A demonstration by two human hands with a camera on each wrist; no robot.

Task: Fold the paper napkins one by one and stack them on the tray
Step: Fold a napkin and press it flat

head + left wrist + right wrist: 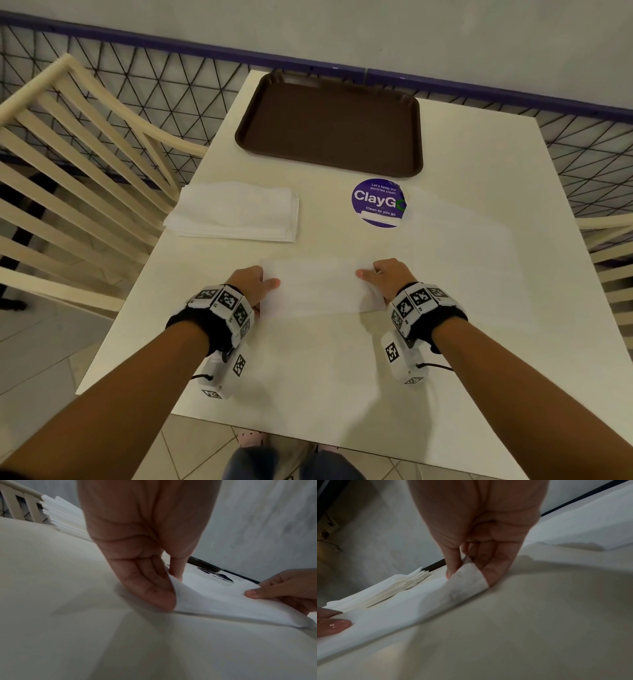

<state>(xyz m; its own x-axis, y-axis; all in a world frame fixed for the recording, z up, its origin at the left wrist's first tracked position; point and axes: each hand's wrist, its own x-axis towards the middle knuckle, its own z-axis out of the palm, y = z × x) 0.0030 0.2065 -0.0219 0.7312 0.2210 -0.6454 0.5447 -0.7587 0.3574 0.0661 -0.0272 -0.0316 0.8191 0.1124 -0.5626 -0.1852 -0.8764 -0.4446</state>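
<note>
A thin white paper napkin [318, 287] lies folded lengthwise on the white table [308, 370] in front of me. My left hand [263, 279] pinches its left end [173, 588] between thumb and fingers. At the other end my right hand [371, 272] pinches the right end, and the paper curls up around its fingers [494, 574]. A stack of white napkins [234, 212] sits at the table's left edge. The brown tray [329, 126] at the far edge holds nothing.
A round purple ClayGo sticker [378, 202] is on the table just in front of the tray. Cream slatted chairs stand at the left [68, 164] and right [613, 260]. A black wire fence with a purple rail [171, 68] runs behind the table.
</note>
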